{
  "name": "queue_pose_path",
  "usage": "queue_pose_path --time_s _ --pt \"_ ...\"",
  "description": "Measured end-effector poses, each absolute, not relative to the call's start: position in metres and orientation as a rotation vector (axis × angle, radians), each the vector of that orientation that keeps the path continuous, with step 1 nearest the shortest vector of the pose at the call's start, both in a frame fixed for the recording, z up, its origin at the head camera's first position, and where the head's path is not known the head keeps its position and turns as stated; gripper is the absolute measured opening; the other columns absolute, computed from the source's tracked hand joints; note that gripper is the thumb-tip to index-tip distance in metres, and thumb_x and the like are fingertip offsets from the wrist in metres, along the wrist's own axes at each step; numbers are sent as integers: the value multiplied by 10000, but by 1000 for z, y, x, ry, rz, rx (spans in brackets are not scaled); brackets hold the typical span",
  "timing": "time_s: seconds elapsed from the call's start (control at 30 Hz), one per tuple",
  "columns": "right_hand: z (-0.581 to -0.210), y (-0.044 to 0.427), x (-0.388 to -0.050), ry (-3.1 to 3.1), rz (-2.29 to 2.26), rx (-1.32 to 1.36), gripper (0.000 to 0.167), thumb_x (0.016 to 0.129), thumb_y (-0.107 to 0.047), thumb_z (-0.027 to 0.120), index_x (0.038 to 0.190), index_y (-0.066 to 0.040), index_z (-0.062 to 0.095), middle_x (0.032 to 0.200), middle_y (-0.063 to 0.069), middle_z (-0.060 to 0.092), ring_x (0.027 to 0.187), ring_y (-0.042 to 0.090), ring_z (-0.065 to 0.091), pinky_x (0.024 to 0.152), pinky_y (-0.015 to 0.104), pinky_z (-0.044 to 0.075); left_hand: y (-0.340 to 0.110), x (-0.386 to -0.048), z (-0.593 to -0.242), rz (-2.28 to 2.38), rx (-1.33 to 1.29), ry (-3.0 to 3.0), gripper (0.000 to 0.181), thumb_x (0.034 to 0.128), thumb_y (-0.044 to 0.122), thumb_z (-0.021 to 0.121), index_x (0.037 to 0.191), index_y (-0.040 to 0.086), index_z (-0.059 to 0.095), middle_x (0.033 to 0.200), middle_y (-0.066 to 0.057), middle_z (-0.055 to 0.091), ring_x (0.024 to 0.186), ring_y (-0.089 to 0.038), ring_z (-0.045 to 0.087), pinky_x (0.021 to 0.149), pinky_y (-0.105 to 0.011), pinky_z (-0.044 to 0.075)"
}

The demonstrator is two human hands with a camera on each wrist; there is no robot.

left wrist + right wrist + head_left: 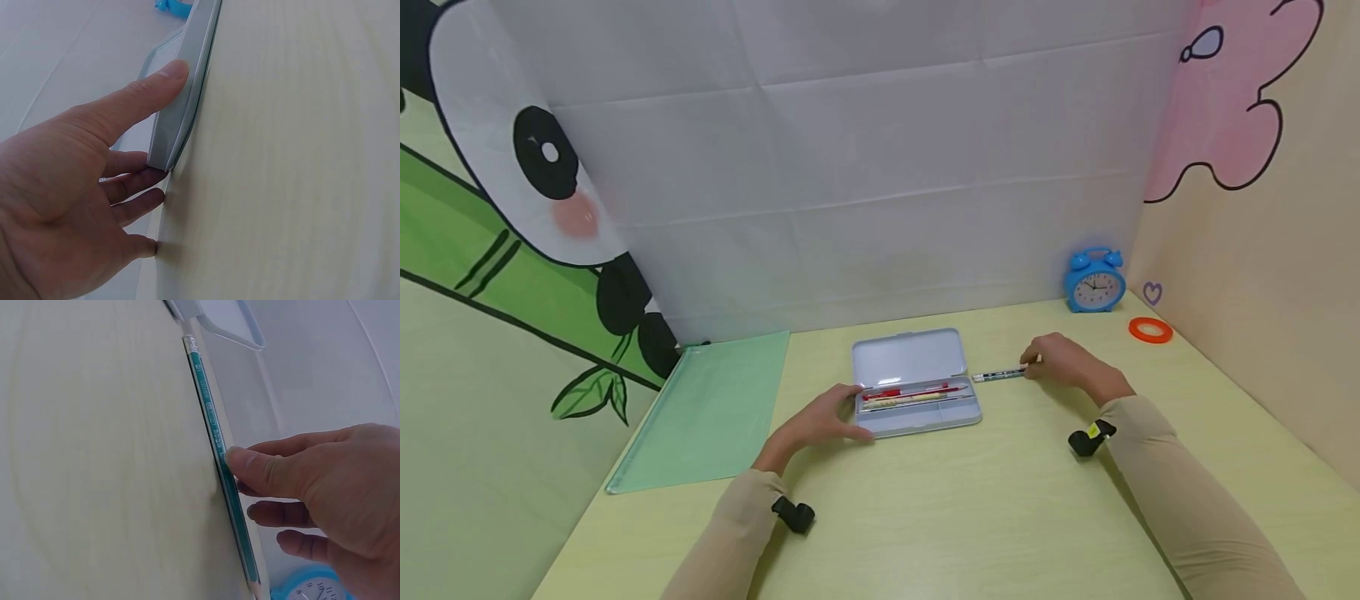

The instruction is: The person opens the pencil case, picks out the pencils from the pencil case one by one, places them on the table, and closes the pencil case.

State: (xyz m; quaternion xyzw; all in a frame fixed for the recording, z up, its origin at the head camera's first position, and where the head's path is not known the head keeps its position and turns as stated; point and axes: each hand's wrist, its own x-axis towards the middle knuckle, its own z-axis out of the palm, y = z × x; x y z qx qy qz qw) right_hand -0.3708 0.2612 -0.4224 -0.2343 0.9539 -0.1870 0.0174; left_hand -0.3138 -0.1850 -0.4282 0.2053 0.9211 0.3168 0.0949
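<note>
An opened pale blue pencil case (pixel 917 427) lies on the table, its lid (pixel 910 354) tilted back. In its tray sit a red pen (pixel 891 392) and several slim pens or pencils. My left hand (pixel 823 417) holds the case's left end, the thumb along the front wall and the fingers at the side, as the left wrist view shows. To the right of the case, a green pencil (pixel 212 419) lies on or just over the table, its metal-banded end toward the case. My right hand (pixel 1063 364) pinches it between thumb and forefinger.
A translucent green mat or folder (pixel 715 417) lies at the table's left. At the back right stands a blue alarm clock (pixel 1095 283), with an orange ring (pixel 1150 330) in front of it. Along the back rises a pale wall covering (pixel 880 167).
</note>
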Motion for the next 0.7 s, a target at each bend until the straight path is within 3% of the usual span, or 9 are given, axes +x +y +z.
queue_pose_path --time_s 0.27,0.7 --pt "-410 253 -366 2975 -699 -712 260 934 -35 692 1186 24 707 1090 128 707 978 278 639 900 458 544 -184 -313 -427 939 603 2729 953 750 376 890 1488 -1 420 1496 -159 439 1394 -325 383 1154 -497 303" --pt "-395 198 -345 2990 -682 -1182 182 895 -2 725 1075 -10 752 954 25 701 836 155 645 759 314 571 -185 -314 -430 938 606 2733 957 748 371 893 1486 -7 417 1489 -155 443 1384 -318 392 1150 -494 312"
